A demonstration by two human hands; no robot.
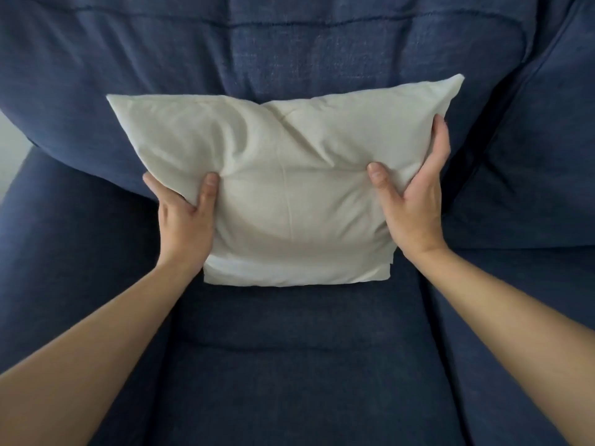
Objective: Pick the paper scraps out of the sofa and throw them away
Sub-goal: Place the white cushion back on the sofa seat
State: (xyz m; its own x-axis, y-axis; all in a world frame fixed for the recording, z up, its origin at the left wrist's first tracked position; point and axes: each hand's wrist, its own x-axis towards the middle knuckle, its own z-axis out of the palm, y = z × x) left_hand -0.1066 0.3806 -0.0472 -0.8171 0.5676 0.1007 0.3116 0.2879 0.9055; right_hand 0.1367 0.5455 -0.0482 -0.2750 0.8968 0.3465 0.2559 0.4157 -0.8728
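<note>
Hands grip the cream pillow [283, 188]: your left hand [185, 217] is clamped on its lower left edge, your right hand [415, 201] on its right side. It leans against the navy sofa [289, 365] backrest; no paper scraps show.

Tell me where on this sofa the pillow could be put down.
Bare seat lies in front of the pillow, between the two forearms. The right cushion, beyond the right hand, also looks free. Left of the left hand, the arm is bare. The middle, against the backrest, is taken by the pillow. No paper scraps show.
</note>
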